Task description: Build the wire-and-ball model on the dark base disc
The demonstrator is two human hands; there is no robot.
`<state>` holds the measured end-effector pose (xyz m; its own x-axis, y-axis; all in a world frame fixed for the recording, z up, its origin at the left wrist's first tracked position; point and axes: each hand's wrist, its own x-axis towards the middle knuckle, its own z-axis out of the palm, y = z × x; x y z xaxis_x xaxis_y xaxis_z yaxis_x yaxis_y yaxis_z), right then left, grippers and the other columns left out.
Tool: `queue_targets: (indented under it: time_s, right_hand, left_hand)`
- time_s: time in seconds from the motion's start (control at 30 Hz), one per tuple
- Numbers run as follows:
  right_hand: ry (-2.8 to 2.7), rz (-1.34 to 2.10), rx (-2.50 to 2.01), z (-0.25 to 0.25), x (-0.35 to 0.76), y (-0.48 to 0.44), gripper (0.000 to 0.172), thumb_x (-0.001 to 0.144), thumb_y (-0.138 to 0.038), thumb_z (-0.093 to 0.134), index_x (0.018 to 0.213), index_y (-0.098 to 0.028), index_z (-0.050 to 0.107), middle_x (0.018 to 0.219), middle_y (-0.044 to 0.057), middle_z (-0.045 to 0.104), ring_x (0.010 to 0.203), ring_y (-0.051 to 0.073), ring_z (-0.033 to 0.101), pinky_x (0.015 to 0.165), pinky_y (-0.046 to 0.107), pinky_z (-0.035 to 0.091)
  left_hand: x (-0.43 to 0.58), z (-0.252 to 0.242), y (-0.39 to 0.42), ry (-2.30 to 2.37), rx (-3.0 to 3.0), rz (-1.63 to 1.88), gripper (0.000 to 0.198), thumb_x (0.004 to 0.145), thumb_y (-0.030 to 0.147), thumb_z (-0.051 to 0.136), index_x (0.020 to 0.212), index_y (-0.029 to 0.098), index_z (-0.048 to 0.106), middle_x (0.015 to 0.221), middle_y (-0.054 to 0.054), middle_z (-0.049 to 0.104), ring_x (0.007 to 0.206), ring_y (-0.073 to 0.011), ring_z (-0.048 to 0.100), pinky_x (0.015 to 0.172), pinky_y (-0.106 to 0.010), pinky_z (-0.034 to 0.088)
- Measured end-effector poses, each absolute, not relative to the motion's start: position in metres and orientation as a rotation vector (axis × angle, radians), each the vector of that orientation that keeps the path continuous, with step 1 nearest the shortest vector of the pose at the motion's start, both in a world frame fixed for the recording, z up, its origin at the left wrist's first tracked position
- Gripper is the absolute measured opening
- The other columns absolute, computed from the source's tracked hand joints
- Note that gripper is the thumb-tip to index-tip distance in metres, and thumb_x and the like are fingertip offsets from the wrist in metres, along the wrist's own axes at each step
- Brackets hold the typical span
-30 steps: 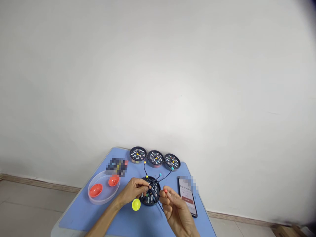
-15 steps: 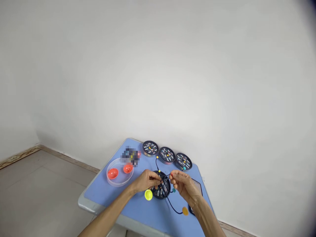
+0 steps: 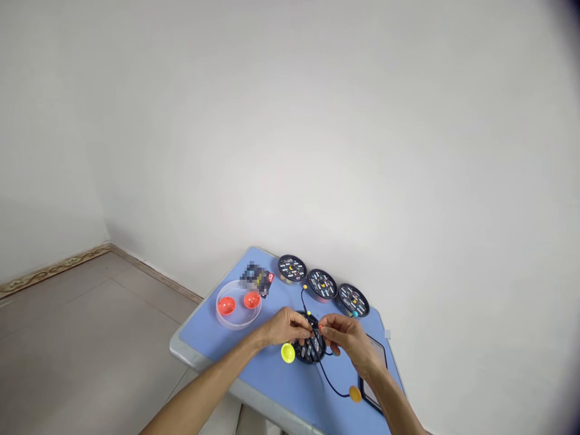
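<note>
My left hand (image 3: 285,326) pinches thin black wire arms where they meet over a round black printed disc (image 3: 310,354). Between the fingertips of my right hand (image 3: 348,339) is a small red ball (image 3: 320,328), close to my left fingertips. One curved wire (image 3: 332,386) runs down to an orange ball (image 3: 354,394); another rises to a small yellow-orange ball (image 3: 305,287). A yellow half-ball cup (image 3: 287,353) sits just below my left hand. My fingers hide the spot where the wires join.
Three round black printed discs (image 3: 322,284) line the back of the blue table (image 3: 272,383). At left, a clear round dish (image 3: 233,327) holds two red half-shells (image 3: 226,306), beside a blurred dark card (image 3: 256,278). A dark-framed flat device (image 3: 377,353) lies partly under my right forearm.
My right hand has brought the red ball closer to my left fingertips. The left hand keeps its pinch on the wires. The whole view has shifted, so the table appears farther right.
</note>
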<state>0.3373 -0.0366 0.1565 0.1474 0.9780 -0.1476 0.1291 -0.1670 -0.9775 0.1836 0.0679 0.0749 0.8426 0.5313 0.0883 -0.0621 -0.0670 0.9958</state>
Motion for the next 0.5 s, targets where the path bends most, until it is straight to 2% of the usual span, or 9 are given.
queue_targets:
  time_s: [0.27, 0.5]
  right_hand:
    - [-1.258, 1.035, -1.620, 0.1546, 0.3338, -0.0317, 0.019, 0.065, -0.035, 0.073, 0.068, -0.016, 0.069, 0.049, -0.005, 0.053, 0.044, 0.008, 0.039, 0.044, 0.023, 0.027]
    - [-1.412, 0.923, -1.658, 0.1554, 0.3321, -0.0316, 0.013, 0.068, -0.031, 0.067, 0.069, -0.018, 0.070, 0.057, -0.003, 0.058, 0.051, 0.011, 0.045, 0.050, 0.025, 0.035]
  left_hand:
    - [0.1844, 0.0734, 0.0677, 0.348, 1.573, 0.509, 0.031, 0.074, 0.040, 0.071, 0.087, 0.012, 0.078, 0.055, 0.002, 0.059, 0.045, -0.0074, 0.043, 0.045, -0.020, 0.033]
    - [0.1845, 0.0744, 0.0670, 0.346, 1.564, 0.518, 0.031, 0.073, 0.041, 0.073, 0.083, 0.012, 0.078, 0.054, 0.003, 0.059, 0.045, -0.0073, 0.042, 0.044, -0.021, 0.031]
